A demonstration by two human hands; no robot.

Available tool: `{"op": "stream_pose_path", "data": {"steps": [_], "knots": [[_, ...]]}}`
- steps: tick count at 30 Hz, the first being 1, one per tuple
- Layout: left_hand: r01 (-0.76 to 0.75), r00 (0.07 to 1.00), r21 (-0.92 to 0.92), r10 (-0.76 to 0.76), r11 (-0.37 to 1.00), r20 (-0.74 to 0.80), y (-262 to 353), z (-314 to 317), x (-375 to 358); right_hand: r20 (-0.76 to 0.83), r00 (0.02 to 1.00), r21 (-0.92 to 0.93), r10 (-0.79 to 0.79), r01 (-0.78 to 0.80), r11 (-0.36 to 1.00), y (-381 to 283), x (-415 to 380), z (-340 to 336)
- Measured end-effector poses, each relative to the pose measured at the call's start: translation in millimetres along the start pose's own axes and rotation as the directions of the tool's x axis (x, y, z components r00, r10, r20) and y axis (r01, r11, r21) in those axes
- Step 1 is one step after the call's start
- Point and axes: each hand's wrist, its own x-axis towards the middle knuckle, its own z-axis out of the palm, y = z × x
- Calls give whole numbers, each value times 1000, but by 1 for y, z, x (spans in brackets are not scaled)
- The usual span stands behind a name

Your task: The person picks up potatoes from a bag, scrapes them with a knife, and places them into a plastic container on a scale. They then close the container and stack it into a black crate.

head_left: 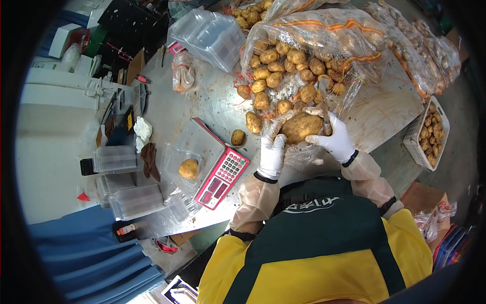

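Note:
A large potato (302,127) is held between my two white-gloved hands in front of the apron. My left hand (272,154) grips its left end, the thumb resting on the skin. Closed around the right end is my right hand (336,141), its thumb pressed along the potato's lower side. A narrow, brownish, blade-like tool (323,99) points away from the right hand's fingers; I cannot tell whether that hand grips it. Just beyond lie loose potatoes (274,79), spilling from a clear plastic sack (324,33) with orange-red bands. Crumpled clear film hangs beneath the held potato.
A red-framed scale (223,177) carries an open clear box with one potato (189,168). Another potato (237,137) lies beside it. Clear containers (210,38) are stacked at the back left, more (135,201) at the left edge. A white crate (416,144) of potatoes stands right.

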Motion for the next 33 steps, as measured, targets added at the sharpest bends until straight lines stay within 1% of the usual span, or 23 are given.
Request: {"op": "stream_pose_path", "data": {"steps": [3, 6, 8, 9, 11, 12, 13, 14, 16, 17, 18, 19, 20, 21, 22, 23, 24, 26, 27, 28, 30, 31, 33], "knots": [[12, 1000, -9, -12, 1000, -12, -1, 2, -1, 16, 1000, 13, -19, 19, 1000, -1, 1, 1], [26, 999, -63, -28, 998, -21, 2, 7, -6, 34, 999, 11, -11, 10, 1000, -1, 2, -1], [67, 997, -146, -70, 987, -15, 14, 13, -12, 24, 994, 106, 107, -109, 988, -8, 0, -1], [88, 996, -187, -91, 978, -10, 19, 15, -13, 34, 983, 120, 180, -183, 976, -9, 0, -3], [-4, 997, -186, 20, 983, 80, 13, 3, -12, 63, 939, 108, 338, -343, 933, -7, 2, -9], [-50, 989, -188, 74, 981, 125, 14, 2, -11, 80, 923, 97, 378, -384, 918, -6, 2, -10], [-10, 995, -223, 31, 975, 90, 14, 7, -11, 96, 904, 85, 417, -424, 901, -4, 2, -11], [78, 994, -288, -51, 954, 98, 16, 12, -13, 113, 904, 84, 413, -423, 902, -2, 1, -10], [240, 971, -414, -207, 878, 122, 28, 23, -20, 172, 933, 123, 317, -340, 932, 4, 1, -8], [425, 905, -422, -387, 801, 178, 23, 15, -22, 205, 954, 170, 220, -256, 952, 9, 3, -6], [445, 895, -362, -402, 819, 192, 24, 13, -25, 232, 965, 221, 119, -172, 960, 12, 5, -4], [464, 884, -301, -418, 833, 207, 25, 12, -28, 245, 950, 159, 196, -239, 958, 9, 5, -6], [482, 873, -240, -436, 843, 220, 24, 12, -30, 244, 959, 58, 147, -165, 985, 9, 6, -6], [365, 928, -160, -345, 917, 140, 16, 10, -29, 249, 964, -45, 97, -89, 995, 10, 8, -5], [318, 945, -95, -309, 943, 104, 13, 9, -29, 260, 965, -145, 46, -8, 989, 8, 9, -3], [272, 960, -27, -270, 962, 70, 12, 8, -29, 254, 964, -289, -75, 150, 945, 5, 8, 3], [224, 973, 43, -226, 974, 37, 12, 8, -29, 251, 967, -273, -43, 113, 955, 2, 9, 7], [286, 957, -77, -282, 955, 64, 12, 2, -33, 246, 969, -238, 20, 40, 971, -2, 11, 11], [330, 943, -156, -319, 931, 90, 14, -1, -36, 201, 978, -134, 54, -27, 991, 2, 12, 14], [373, 928, -232, -354, 899, 121, 15, -3, -40, 179, 980, -119, 82, -61, 991, 2, 14, 15], [418, 906, -301, -366, 857, 214, 15, -4, -48, 133, 981, -88, 138, -127, 988, 0, 19, 20], [440, 893, -331, -367, 835, 261, 14, -5, -50, 14, 981, 17, 196, -196, 980, 5, 21, 26], [398, 912, -300, -339, 867, 230, 22, 5, -50, 24, 992, -63, 121, -119, 991, 15, 21, 22]]}}
